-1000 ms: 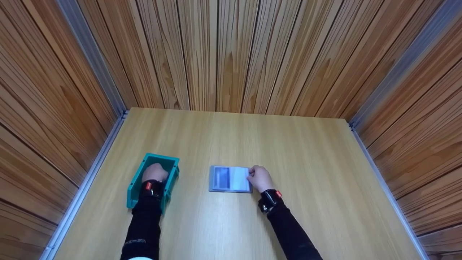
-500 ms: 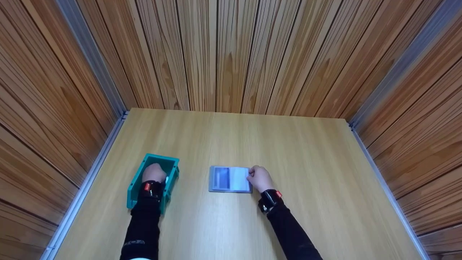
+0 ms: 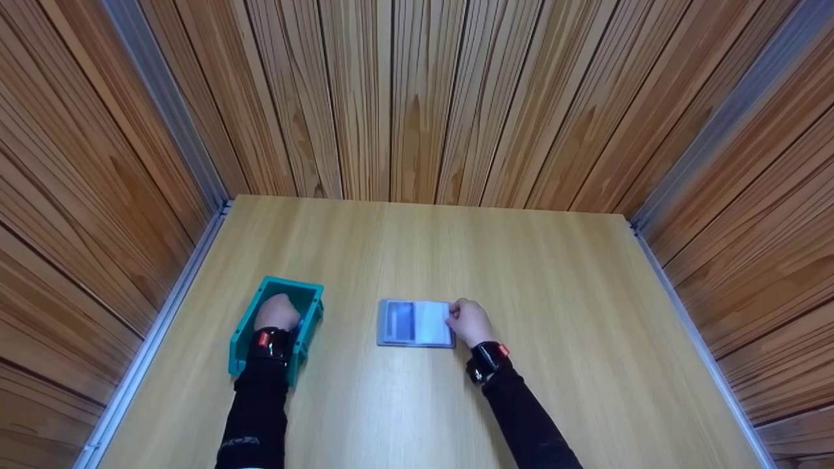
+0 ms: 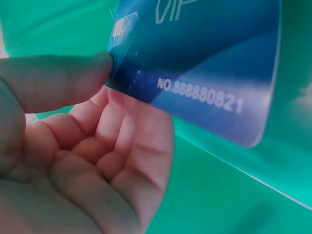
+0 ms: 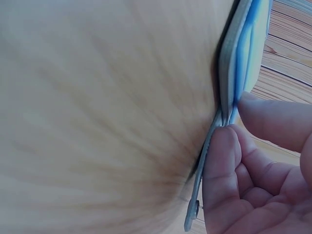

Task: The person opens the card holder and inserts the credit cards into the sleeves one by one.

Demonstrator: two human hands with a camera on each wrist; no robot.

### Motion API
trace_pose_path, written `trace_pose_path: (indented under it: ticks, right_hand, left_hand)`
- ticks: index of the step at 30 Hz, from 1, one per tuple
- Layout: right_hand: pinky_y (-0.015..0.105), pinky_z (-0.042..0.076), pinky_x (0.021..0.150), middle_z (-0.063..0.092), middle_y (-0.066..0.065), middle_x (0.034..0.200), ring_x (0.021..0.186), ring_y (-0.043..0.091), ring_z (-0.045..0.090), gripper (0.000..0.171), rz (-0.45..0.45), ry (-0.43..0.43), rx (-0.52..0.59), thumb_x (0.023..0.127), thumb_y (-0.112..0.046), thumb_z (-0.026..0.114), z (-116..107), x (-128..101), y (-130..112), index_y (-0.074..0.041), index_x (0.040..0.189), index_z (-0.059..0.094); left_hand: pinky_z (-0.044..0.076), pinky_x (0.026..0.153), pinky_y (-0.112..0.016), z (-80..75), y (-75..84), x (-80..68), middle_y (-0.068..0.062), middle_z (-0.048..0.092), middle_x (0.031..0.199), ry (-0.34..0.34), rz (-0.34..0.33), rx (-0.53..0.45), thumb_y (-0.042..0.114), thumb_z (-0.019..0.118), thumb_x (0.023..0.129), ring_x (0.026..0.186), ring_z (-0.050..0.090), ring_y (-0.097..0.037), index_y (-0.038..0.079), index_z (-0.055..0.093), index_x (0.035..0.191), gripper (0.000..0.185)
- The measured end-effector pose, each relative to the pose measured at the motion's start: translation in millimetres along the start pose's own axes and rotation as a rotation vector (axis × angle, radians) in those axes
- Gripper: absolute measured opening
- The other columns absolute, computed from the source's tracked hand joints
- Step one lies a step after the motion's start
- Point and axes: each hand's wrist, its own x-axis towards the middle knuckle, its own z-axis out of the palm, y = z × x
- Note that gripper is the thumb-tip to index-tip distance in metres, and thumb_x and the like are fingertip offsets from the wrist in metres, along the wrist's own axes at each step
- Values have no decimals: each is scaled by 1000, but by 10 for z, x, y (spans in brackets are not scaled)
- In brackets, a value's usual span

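My left hand [image 3: 278, 312] is down inside a green plastic bin [image 3: 311, 284] on the left of the table. In the left wrist view its thumb and index finger pinch a blue card [image 4: 204, 63] printed "VIP" with a number, the other fingers curled below. Lying flat at the table's middle is a card holder [image 3: 399, 322] with clear sleeves, a pale panel showing on its right half. My right hand [image 3: 472, 322] pinches the holder's right edge. The right wrist view shows the holder edge-on [image 5: 229, 63], with a strap [image 5: 196, 195] bearing a snap.
The pale wooden table [image 3: 560, 273] is bounded by wood-panelled walls [image 3: 417, 98] at the back and sides. Metal rails [image 3: 156, 332] run along the side edges. The bin's walls stand round the left hand.
My left hand has shifted slightly left inside the bin, and a bit of the card has come into sight beside it. The right hand and the card holder have not moved.
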Motion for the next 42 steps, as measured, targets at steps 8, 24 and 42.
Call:
trace_pose_path:
  ticks: [8, 24, 42]
  right_hand:
    - [37, 48, 73, 58, 5, 82, 78, 22, 57, 15, 0, 2, 1, 82, -4, 75, -5, -5, 0, 0, 93, 65]
    - [37, 49, 74, 59, 4, 80, 77, 22, 58, 16, -1, 4, 6, 81, -3, 75, 0, 5, -3, 0, 93, 66]
    - [38, 47, 75, 58, 4, 82, 79, 22, 56, 15, -12, -2, 8, 81, -3, 74, -5, -4, 4, 1, 93, 65]
  left_hand:
    - [33, 59, -35, -48, 58, -17, -3, 36, 66, 53, 33, -28, -2, 48, 87, 61, 41, -23, 11, 39, 66, 27]
    - [34, 56, -34, -329, 235, -130, -4, 40, 70, 99, 48, -12, -2, 46, 88, 64, 42, -23, 8, 45, 72, 19]
    - [44, 86, -52, -587, 309, -259, -24, 62, 105, 192, 93, -113, 3, 49, 92, 99, 56, -40, -5, 61, 105, 19]
